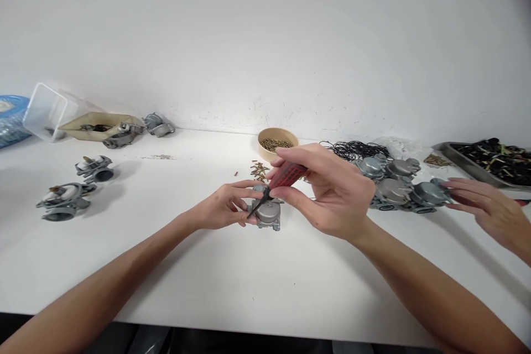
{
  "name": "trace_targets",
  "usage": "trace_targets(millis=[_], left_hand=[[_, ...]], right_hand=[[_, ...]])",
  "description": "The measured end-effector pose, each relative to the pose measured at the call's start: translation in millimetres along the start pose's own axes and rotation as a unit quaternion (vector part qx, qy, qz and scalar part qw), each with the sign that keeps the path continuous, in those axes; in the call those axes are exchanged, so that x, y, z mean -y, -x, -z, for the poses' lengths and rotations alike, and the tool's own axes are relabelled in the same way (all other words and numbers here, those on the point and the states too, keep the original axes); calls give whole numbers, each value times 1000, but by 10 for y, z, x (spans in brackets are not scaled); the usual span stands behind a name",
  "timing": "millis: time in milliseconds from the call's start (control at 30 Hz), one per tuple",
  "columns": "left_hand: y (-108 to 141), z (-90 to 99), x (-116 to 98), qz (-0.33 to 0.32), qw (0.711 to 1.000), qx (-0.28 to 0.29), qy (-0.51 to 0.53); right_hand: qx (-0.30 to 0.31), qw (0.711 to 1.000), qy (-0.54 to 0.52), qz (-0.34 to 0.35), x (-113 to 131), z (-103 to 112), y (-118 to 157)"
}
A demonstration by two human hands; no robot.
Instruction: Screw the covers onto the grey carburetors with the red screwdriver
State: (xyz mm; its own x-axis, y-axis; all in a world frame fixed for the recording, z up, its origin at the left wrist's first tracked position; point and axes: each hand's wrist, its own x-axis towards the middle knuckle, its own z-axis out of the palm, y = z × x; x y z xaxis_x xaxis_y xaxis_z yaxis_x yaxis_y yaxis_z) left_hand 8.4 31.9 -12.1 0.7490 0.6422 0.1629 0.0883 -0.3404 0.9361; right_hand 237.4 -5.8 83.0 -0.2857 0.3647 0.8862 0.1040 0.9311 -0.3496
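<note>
Through the head camera, I took the round tan bowl [277, 134] of small brass parts as my landmark on the white table [249, 276]. The carburetor [269, 213] sat directly in front of that bowl, on the near side, with its domed part facing up. My left hand [218, 207] had its fingers curled in against the carburetor's left side, gripping it. My right hand [336, 191] was wrapped firmly around the red handle of a screwdriver [288, 174], whose dark shaft slanted down over the carburetor toward my left fingertips; I could not tell whether its tip touched anything.

Loose brass pieces [259, 170] lay just in front of the bowl, between it and the carburetor. To the bowl's right I saw a tangle of black cords [354, 149] and, nearer than those, a cluster of carburetors [392, 191]. A co-worker's hand [492, 207] reached in to the rightmost of these, fingers loosely extended at its edge. A metal tray [460, 166] of dark pieces stood far right of the bowl. Well to the bowl's left, and nearer, were two units with white inserts [66, 202].
</note>
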Motion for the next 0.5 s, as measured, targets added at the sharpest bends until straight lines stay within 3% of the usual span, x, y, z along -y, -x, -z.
trace_targets(millis=[200,367,500], left_hand=[[-3,27,22,-1,1000,19,12],[1,9,82,-9,1000,-1,20],[12,9,101,-12,1000,0,15]], right_hand=[[-16,999,26,-28,14,52,-24],[28,999,39,-3,-8,-26,-6],[18,999,46,14,-12,-27,-12]])
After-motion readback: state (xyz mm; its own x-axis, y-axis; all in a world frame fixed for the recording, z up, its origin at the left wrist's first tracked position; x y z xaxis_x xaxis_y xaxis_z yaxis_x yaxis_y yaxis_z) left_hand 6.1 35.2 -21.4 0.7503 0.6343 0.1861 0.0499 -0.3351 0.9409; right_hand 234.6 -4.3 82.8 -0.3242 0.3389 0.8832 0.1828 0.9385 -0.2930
